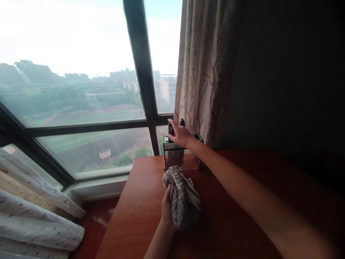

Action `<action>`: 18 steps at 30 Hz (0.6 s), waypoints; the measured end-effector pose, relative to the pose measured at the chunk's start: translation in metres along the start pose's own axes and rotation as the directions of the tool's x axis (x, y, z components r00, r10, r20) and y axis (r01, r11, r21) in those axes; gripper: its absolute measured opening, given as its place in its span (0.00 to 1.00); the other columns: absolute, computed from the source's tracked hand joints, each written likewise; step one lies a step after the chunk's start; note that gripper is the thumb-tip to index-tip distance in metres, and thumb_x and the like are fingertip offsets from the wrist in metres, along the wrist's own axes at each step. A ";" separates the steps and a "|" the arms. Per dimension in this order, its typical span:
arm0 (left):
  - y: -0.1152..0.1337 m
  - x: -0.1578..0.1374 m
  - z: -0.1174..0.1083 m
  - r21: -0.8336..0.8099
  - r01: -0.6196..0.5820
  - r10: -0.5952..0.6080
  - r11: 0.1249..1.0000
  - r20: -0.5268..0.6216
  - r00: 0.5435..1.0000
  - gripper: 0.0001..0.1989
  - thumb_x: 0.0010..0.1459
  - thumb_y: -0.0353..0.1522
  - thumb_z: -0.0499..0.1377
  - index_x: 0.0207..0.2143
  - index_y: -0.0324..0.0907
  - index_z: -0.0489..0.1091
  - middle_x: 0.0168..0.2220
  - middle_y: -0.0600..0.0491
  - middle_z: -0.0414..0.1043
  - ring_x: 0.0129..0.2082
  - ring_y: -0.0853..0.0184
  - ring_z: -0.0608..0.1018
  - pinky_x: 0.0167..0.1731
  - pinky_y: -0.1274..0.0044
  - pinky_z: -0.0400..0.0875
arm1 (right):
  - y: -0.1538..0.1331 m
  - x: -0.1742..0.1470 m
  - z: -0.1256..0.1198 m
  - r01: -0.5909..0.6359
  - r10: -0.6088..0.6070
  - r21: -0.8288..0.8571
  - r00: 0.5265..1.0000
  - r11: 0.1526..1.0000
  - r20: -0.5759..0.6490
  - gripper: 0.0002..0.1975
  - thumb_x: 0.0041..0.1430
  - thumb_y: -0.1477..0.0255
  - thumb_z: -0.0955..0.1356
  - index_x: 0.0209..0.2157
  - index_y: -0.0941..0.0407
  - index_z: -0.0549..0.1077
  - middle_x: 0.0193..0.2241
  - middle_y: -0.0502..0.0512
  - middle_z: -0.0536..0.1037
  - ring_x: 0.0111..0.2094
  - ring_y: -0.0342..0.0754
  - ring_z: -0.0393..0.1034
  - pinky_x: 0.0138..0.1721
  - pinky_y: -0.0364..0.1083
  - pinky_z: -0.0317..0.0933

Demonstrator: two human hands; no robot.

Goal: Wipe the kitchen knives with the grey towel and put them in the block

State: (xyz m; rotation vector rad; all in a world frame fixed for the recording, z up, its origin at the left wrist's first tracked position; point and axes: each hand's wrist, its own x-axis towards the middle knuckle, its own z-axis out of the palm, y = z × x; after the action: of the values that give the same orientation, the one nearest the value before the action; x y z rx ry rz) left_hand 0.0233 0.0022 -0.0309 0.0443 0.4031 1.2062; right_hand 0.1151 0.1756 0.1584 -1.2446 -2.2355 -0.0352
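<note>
With the left hand, grasping a grey cloth at lower centre of frame, over the desk. With the right hand, reaching a black fitting atop the clear tank, centre; being unable to tell whether gripping. Facing a window, upper left.

Daylight from the window glares white, leaving the far-right wall nearly black.

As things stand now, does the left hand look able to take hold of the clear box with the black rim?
Probably not directly: the left hand is holding a grey cloth, which sits between it and the clear box. The box seems near, though.
</note>
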 end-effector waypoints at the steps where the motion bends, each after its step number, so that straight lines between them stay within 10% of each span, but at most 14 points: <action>1: 0.000 0.000 0.000 0.006 0.003 -0.003 1.000 -0.010 1.000 0.15 0.60 0.36 0.58 0.36 0.34 0.80 0.33 0.44 0.82 0.49 0.51 0.78 0.58 0.63 0.61 | 0.001 0.000 -0.001 -0.001 0.001 -0.001 1.000 1.000 -0.001 0.35 0.60 0.66 0.66 0.65 0.54 0.50 0.38 0.57 0.81 0.38 0.56 0.76 0.38 0.46 0.64; 9: 0.000 -0.003 0.007 0.005 0.010 -0.009 1.000 -0.074 0.997 0.16 0.59 0.37 0.58 0.36 0.32 0.79 0.36 0.42 0.82 0.48 0.50 0.78 0.57 0.63 0.64 | 0.009 0.004 -0.015 0.009 -0.009 0.010 1.000 1.000 -0.024 0.33 0.62 0.62 0.65 0.65 0.54 0.51 0.33 0.54 0.81 0.36 0.55 0.76 0.36 0.46 0.63; 18: 0.000 0.001 -0.001 0.006 -0.019 0.020 1.000 -0.106 0.994 0.15 0.59 0.36 0.59 0.35 0.33 0.79 0.34 0.43 0.82 0.46 0.52 0.80 0.55 0.64 0.66 | 0.030 0.013 -0.035 -0.052 0.049 -0.005 0.967 0.999 -0.250 0.22 0.62 0.65 0.64 0.57 0.54 0.64 0.49 0.60 0.73 0.47 0.54 0.70 0.46 0.48 0.63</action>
State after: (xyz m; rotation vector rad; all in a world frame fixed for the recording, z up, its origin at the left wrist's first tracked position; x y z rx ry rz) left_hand 0.0234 0.0027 -0.0318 -0.0120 0.4994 1.2302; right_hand 0.1498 0.1926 0.1872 -1.2291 -1.9889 -0.1757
